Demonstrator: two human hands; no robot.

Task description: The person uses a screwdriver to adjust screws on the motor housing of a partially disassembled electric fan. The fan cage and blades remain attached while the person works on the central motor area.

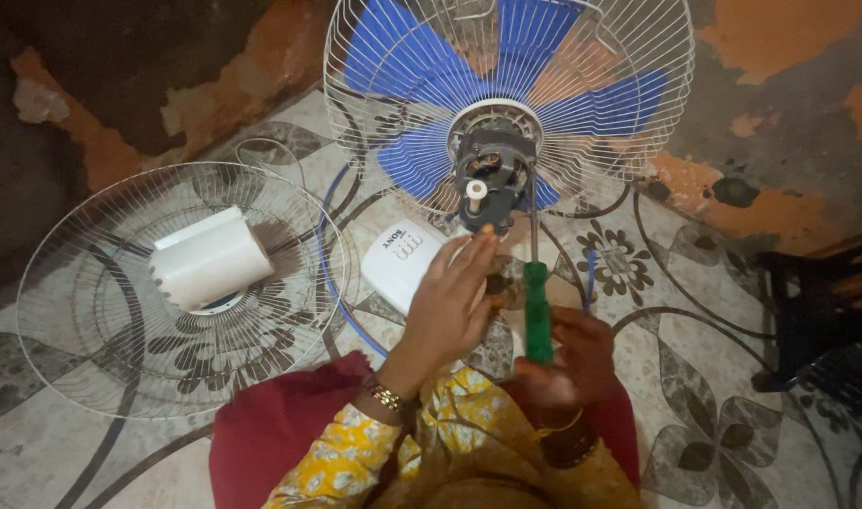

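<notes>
From the head camera, a person sits on a patterned floor [714, 311] and works on a fan.

The fan [506, 94] stands in front of them. It has blue blades [407, 155] inside a white wire cage [356, 94]. The dark motor [492, 174] sits bare at the middle, with a small white knob [476, 190] sticking out of it.

The right hand [568, 363] is curled tight around the green handle of a screwdriver [538, 311]. The thin metal shaft points up and its tip reaches the motor.

The left hand [455, 302] is stretched out with its fingers [478, 250] long and close together. The fingertips are just under the motor. It may be touching or holding a small part there, but the view is too dark to tell.

Just beside the left hand lies a white cover [403, 264] on the floor. A blue cable [332, 254] curves past it.

Far to the left, a second wire cage [91, 311] lies flat on the floor. A white plastic housing [209, 259] rests on top of it.

A dark stool or crate [818, 311] is at the right edge. The wall [780, 85] behind has peeling orange paint.
</notes>
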